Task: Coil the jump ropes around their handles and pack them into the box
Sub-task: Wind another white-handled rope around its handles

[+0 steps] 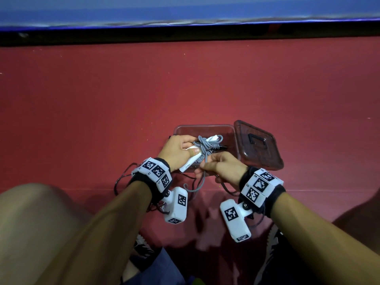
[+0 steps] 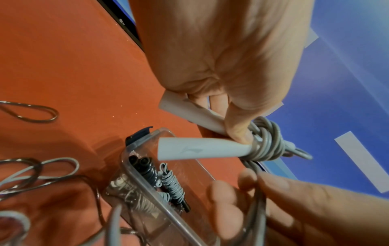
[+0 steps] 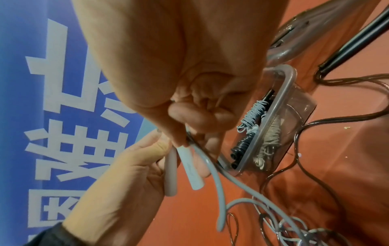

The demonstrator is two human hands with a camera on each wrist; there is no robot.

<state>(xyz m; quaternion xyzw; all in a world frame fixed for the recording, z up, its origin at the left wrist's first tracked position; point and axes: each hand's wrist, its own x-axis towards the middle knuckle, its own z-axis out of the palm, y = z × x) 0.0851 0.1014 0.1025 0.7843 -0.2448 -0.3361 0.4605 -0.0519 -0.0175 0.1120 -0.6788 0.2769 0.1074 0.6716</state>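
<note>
My left hand (image 1: pixel 181 150) grips two white jump-rope handles (image 2: pixel 202 148) held together above the clear box (image 1: pixel 234 132). Grey rope (image 1: pixel 205 146) is wound in loose turns around the handles' far ends. Just right of the handles, my right hand (image 1: pixel 220 165) pinches the free length of this grey rope (image 3: pixel 212 168), whose tail hangs down toward the floor. In the box lie coiled ropes: a grey-wrapped bundle (image 2: pixel 173 184) and a black-wrapped bundle (image 3: pixel 242 144).
The box's dark lid (image 1: pixel 258 145) with a handle lies right of the box on the red floor. Loose dark rope loops (image 3: pixel 305 133) trail on the floor near the box and by my knees. A blue wall stands at the far side.
</note>
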